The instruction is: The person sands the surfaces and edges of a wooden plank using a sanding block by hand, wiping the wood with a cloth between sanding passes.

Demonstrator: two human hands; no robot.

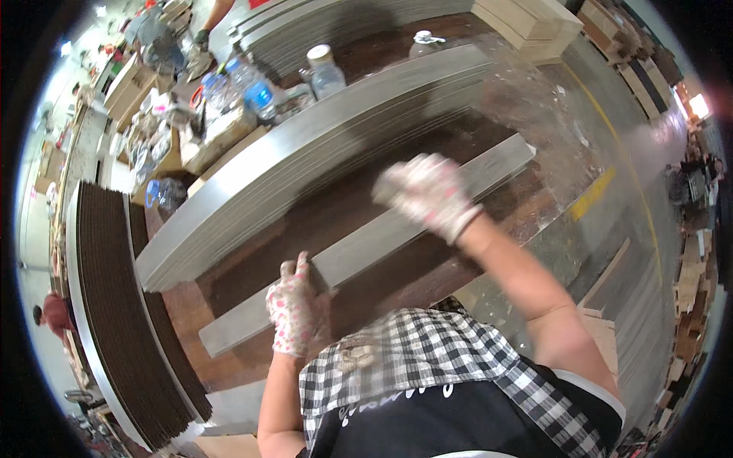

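Observation:
A long, flat grey metal strip lies slantwise across the dark brown worktable in front of me. My left hand, in a white glove with pink spots, rests at the strip's near left part with fingers stretched out. Over the strip's right half is my right hand, in a similar glove and blurred by motion. Its fingers look curled, with a greyish smear at their tips; what they hold, if anything, is unclear. Beyond the strip stands a long stack of grey metal strips.
Plastic bottles and clutter crowd behind the stack, beside a lidded clear jar. A tall pile of brown-edged sheets stands left. Cardboard boxes sit far right, by a yellow floor line. Another person's gloved hand shows far left.

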